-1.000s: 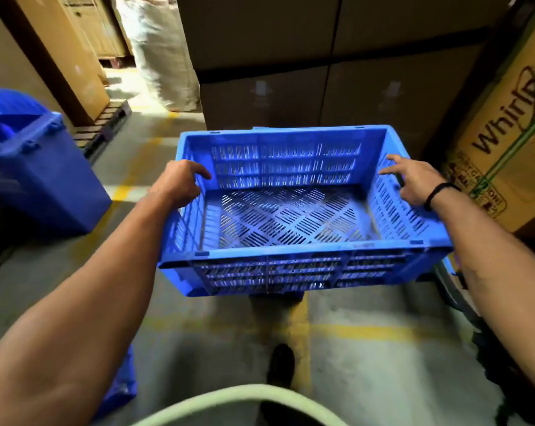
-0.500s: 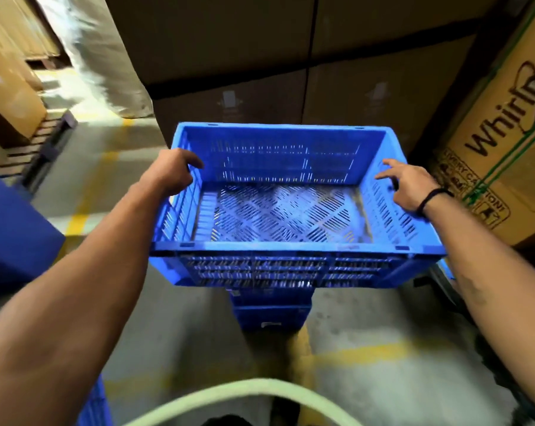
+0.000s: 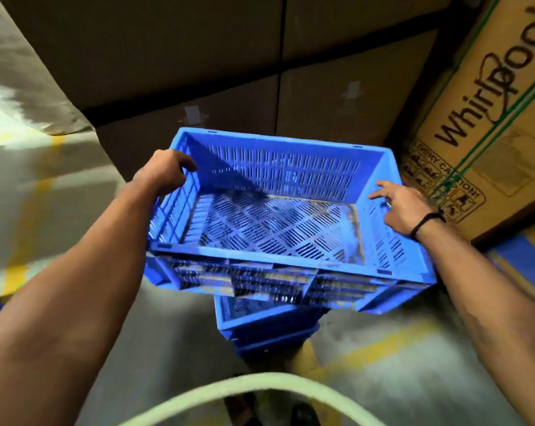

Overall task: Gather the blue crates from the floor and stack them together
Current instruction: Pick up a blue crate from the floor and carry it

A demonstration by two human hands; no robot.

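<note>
I hold an empty blue slotted crate point(image 3: 278, 229) level in front of me, above the floor. My left hand point(image 3: 164, 173) grips its left rim, fingers curled over the edge. On the right rim, my right hand point(image 3: 404, 207), with a black band at the wrist, holds the wall with fingers spread. Below the held crate, more blue crates point(image 3: 266, 327) stand stacked on the floor, mostly hidden by the one I carry; only their near corner and side show.
Tall brown cartons point(image 3: 260, 72) form a wall straight ahead. A Whirlpool carton point(image 3: 481, 124) with green straps leans at the right. Grey floor with yellow lines point(image 3: 380, 345) lies below. A pale curved band point(image 3: 235, 392) crosses the bottom, with my shoes beneath it.
The view has swung right and I have moved closer; the blue bins at left left the view. The held crate now hangs over the floor stack, which shows more below it.
</note>
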